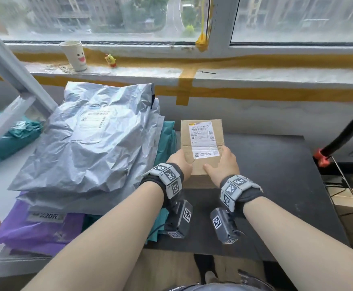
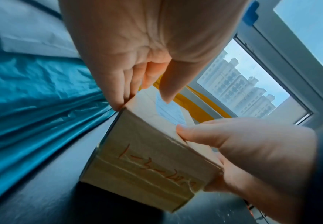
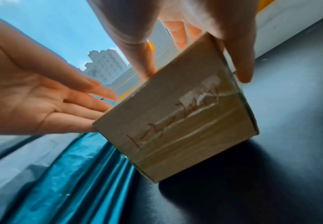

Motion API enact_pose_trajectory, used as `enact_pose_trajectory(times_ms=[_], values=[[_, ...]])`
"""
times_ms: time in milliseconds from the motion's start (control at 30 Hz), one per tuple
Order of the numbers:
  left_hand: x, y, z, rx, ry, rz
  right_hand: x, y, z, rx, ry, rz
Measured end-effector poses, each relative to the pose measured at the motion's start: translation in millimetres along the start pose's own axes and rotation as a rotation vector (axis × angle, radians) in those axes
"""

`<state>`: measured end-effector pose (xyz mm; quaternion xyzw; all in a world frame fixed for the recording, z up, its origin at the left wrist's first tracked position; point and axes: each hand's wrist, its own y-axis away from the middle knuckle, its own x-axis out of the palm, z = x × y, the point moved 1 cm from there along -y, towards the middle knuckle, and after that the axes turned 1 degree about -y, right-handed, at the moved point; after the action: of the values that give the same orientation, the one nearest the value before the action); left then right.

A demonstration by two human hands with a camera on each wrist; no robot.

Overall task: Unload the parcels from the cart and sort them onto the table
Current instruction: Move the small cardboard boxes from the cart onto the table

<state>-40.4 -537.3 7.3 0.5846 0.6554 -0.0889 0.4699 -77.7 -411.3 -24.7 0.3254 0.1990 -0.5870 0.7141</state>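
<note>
A small cardboard box [image 1: 200,139] with a white shipping label on top is low over the black table [image 1: 276,175], beside a stack of bags. Its near face [image 3: 176,121] carries red handwriting under clear tape. My left hand [image 1: 179,159] lies against the box's left side with straight fingers [image 3: 91,106]. My right hand [image 1: 223,162] grips the right side, thumb [image 2: 191,131] on the top edge and fingers [image 3: 243,68] down the side. I cannot tell whether the box [image 2: 147,166] touches the table.
Left of the box a big silver mailer bag [image 1: 91,139] tops a stack with teal bags [image 1: 167,139] and a purple bag [image 1: 41,223]. A grey metal bar [image 1: 14,66] slants at far left. A black pole with a red clamp [image 1: 322,158] stands right. The wall and windowsill lie behind.
</note>
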Motion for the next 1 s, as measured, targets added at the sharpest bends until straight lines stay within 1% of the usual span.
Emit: enact_pose_trajectory(times_ms=[67,133,200,267,567,733,1000], values=[[8,-8,-3,-0.048,-0.078,-0.009,7,-11,-1,-0.022,0.037,0.039],[13,-12,-4,-0.082,-0.152,-0.051,16,-19,3,-0.036,0.034,0.07],[14,-15,-3,-0.077,-0.216,-0.109,25,-23,9,-0.033,0.037,0.086],[14,-17,-1,-0.043,-0.274,-0.138,31,-24,13,-0.024,0.057,0.092],[11,-18,9,0.013,-0.366,-0.129,34,-39,21,-0.044,0.06,0.105],[14,-17,9,0.007,-0.431,-0.108,35,-43,17,-0.066,0.059,0.121],[11,-18,7,-0.003,-0.489,-0.094,18,-44,12,-0.069,0.112,0.21]])
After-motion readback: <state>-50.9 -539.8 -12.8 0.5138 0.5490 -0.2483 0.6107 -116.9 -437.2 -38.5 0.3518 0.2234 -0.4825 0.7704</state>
